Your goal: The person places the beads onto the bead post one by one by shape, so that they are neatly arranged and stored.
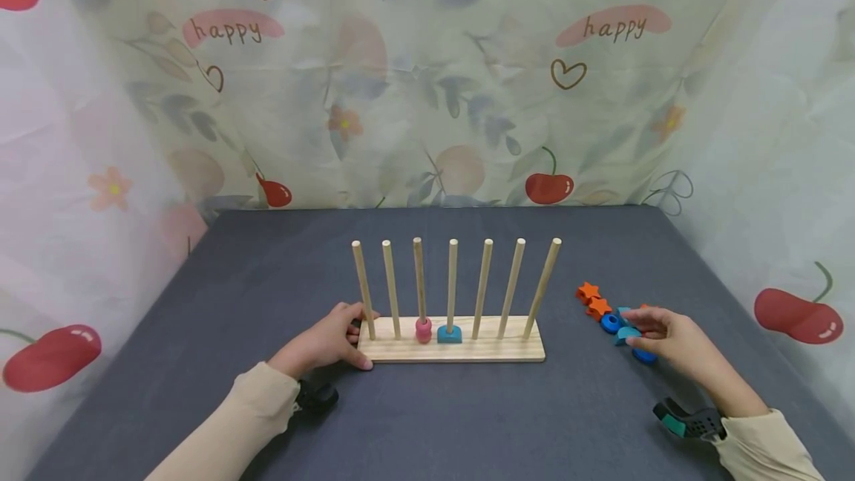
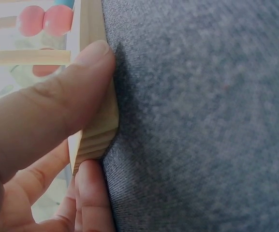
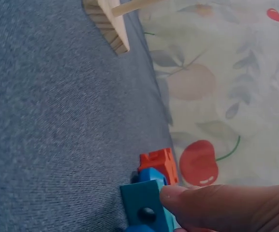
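Observation:
A wooden peg board [image 1: 461, 351] with a row of several upright pegs stands mid-table. One peg carries a pink rounded bead [image 1: 424, 330], and the peg beside it a light-blue half-round block [image 1: 449, 335]. My left hand [image 1: 320, 341] grips the board's left end, thumb at the front edge and fingers round the end, as the left wrist view shows. Over at the right, my right hand [image 1: 684, 347] pinches another light-blue half-round block [image 3: 138, 195], which has a hole. The thumb [image 3: 192, 200] presses on its edge; the other fingers are mostly out of that view.
Near the right hand lie two orange stars [image 1: 598, 308], a blue ring [image 1: 610, 323] and another blue piece [image 1: 645, 355]. More pieces are partly hidden under the fingers. A dark grey cloth [image 1: 467, 421] covers the table, and a patterned curtain [image 1: 427, 117] hangs behind it.

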`<state>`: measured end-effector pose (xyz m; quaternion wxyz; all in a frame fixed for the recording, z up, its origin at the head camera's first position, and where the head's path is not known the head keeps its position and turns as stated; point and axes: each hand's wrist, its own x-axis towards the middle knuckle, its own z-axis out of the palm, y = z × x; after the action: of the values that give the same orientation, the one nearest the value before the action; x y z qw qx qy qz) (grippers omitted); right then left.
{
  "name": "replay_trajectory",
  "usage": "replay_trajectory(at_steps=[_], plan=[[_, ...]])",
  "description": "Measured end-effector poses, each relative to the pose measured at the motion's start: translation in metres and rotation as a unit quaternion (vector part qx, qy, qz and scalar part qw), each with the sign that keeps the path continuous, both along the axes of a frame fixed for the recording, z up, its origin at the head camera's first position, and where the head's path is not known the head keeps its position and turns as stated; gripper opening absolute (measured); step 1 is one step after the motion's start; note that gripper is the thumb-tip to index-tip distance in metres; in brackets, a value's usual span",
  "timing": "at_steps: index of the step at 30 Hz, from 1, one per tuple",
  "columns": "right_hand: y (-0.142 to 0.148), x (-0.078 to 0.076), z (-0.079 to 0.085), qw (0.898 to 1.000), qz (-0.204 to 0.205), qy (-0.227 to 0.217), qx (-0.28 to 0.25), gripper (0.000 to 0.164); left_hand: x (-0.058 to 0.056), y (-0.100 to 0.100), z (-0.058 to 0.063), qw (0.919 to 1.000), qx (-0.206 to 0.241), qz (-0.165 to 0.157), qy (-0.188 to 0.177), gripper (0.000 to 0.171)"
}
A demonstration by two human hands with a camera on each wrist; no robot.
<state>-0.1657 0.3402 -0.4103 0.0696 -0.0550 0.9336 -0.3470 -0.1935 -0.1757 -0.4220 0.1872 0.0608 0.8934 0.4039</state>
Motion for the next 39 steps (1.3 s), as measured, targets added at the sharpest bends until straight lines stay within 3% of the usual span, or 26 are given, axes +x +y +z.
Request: replay_trajectory(at_steps=[26,39], plan=[[-0.003,-0.009,0.002,0.997,0.016,0.013,0.076,0.023,0.000,0.000,-0.001,1.0000,0.002,0.002,0.000,0.071],[-0.005,-0.008,0.013,0.997,0.014,-0.003,0.076,0.030,0.002,0.000,0.001,1.0000,0.004,0.001,0.003,0.071]])
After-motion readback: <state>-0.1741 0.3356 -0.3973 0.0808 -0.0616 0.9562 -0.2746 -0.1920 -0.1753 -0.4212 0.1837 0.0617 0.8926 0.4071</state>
